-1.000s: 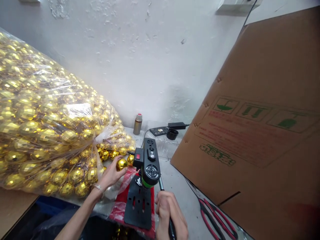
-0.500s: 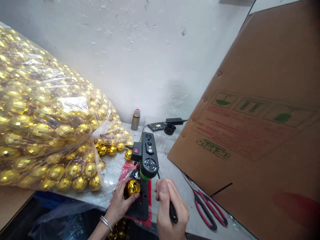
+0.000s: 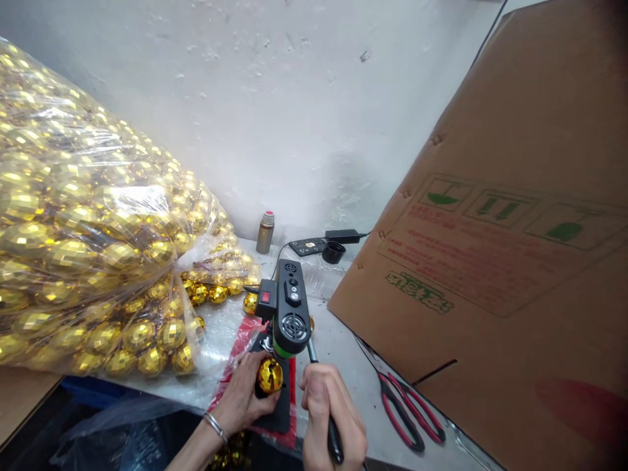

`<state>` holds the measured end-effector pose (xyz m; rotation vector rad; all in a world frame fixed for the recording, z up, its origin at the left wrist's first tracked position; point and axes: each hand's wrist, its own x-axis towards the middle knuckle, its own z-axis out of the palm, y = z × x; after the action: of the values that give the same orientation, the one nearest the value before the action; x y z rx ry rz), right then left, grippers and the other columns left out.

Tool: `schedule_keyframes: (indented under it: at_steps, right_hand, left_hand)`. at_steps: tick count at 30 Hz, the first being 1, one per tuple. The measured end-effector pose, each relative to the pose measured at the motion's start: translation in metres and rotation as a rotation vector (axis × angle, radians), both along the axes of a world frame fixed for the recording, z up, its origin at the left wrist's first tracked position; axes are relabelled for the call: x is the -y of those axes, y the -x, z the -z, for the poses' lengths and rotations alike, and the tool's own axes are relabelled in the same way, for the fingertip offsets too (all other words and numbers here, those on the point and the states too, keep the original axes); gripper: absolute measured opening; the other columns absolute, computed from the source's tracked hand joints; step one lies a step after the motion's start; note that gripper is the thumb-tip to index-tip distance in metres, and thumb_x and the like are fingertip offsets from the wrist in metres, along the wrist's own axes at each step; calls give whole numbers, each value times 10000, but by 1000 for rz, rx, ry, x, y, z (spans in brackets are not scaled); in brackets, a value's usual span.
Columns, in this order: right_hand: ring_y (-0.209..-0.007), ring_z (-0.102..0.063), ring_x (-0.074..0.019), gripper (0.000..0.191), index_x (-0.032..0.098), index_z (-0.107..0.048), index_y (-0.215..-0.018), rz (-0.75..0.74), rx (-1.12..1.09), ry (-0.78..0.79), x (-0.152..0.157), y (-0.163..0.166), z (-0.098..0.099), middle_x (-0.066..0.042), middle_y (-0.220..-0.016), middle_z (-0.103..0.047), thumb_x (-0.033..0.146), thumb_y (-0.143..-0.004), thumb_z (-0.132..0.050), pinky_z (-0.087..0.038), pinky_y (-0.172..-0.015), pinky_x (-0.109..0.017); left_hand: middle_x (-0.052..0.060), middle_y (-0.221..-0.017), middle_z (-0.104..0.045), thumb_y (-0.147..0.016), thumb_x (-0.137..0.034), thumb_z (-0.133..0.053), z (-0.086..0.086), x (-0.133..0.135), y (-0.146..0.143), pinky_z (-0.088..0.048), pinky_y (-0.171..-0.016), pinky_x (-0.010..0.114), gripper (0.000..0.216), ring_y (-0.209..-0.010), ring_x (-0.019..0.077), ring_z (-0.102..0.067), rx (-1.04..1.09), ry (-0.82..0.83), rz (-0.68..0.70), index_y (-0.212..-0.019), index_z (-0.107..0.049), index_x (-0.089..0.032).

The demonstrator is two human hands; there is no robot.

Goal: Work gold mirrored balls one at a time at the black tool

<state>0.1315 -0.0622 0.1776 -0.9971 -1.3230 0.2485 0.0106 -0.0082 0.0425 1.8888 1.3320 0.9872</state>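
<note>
A: What is the left hand (image 3: 249, 391) doing, low in the centre of the frame?
B: Its thumb and fingers pinch a shiny gold, mirror-faceted ball (image 3: 270, 375) by the sides, over a flat black plate (image 3: 281, 416). Whether ball and plate touch, I cannot tell.
A: And the right hand (image 3: 334, 417)?
B: Just right of there, its fingers curl round the black grip (image 3: 335, 443) of a slim metal rod (image 3: 312, 352).
A: How will that ball handle?
B: Light and probably hollow, I'd judge, with a stiff, slick shell that may dent under a hard squeeze. Hold it at its widest, thumb opposite fingers.
A: Farther out?
B: A black, round-ended machine (image 3: 293, 304) at centre, then a bulging clear plastic bag (image 3: 191, 256) of similar gold balls (image 3: 122, 332), filling the left.
</note>
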Motion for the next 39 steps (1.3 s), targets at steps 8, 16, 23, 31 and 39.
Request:
schedule_keyframes:
  at_steps: [8,16,23,31,39]
  right_hand:
    - [-602,-537,-115,302,221,-503,-733,64,122,-144,-3,-2,38,18,-710,-565,140,-1011,-415,-422,-635,-254]
    - [-645,-501,-118,338,222,-472,-705,158,39,-108,-2,9,44,29,-709,-526,189,-1035,-407,-443,-739,-276]
    - [-645,-474,-99,389,213,-438,-683,201,-53,-105,-2,20,43,50,-704,-492,278,-1064,-400,-459,-843,-275]
    - [-623,-515,-95,371,214,-456,-690,186,1,-138,-4,12,50,53,-699,-530,243,-1055,-395,-491,-863,-285]
    - [-668,-585,-135,305,229,-483,-733,166,140,-150,-5,3,83,21,-718,-586,154,-1009,-376,-511,-767,-300]
  left_hand:
    - [128,-1095,-640,-750,-257,-678,-7,1,1,-457,-951,505,429,-1062,340,-567,-82,87,54,-1161,-593,-165]
    - [100,-1072,-640,-717,-215,-686,-1,0,2,-443,-964,499,467,-1039,324,-565,-78,65,52,-1175,-596,-187]
    - [110,-1080,-654,-727,-252,-710,-5,1,2,-443,-985,530,482,-1062,343,-571,-68,75,37,-1193,-609,-182]
    - [113,-1093,-668,-718,-237,-703,-1,1,1,-454,-995,547,485,-1063,341,-576,-58,46,29,-1192,-617,-188]
    - [103,-1088,-675,-713,-264,-724,-5,1,1,-462,-1000,531,451,-1062,343,-586,-42,80,20,-1153,-641,-208]
